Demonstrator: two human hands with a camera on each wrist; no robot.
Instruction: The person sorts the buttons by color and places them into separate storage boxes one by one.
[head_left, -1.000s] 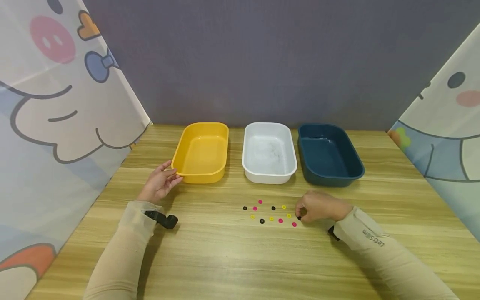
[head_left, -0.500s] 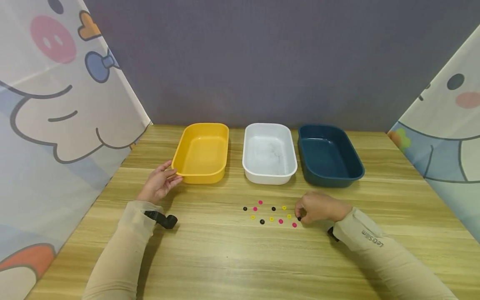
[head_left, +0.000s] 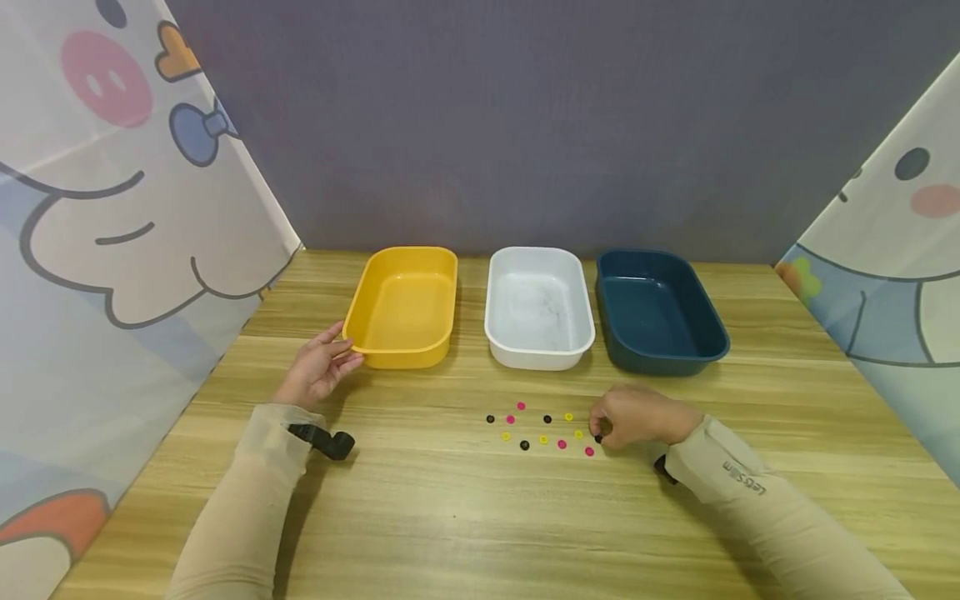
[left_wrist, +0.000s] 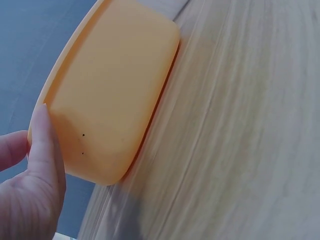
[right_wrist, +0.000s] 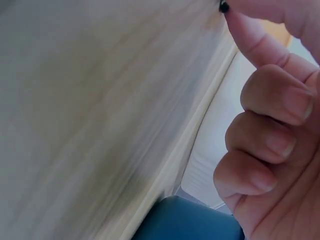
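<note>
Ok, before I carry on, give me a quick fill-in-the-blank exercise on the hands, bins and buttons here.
1. The left hand grips the ____ bin.
2. The right hand pinches a ____ button.
3. In the head view, ____ pink buttons show on the table.
4. The middle bin of the three is ____.

Missing words: yellow; black; four; white.

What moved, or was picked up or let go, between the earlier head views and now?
Nothing visibly. The left hand still holds the yellow bin by its rim, and the right hand still pinches a black button. The loose buttons, white bin and dark blue bin stayed put.
</note>
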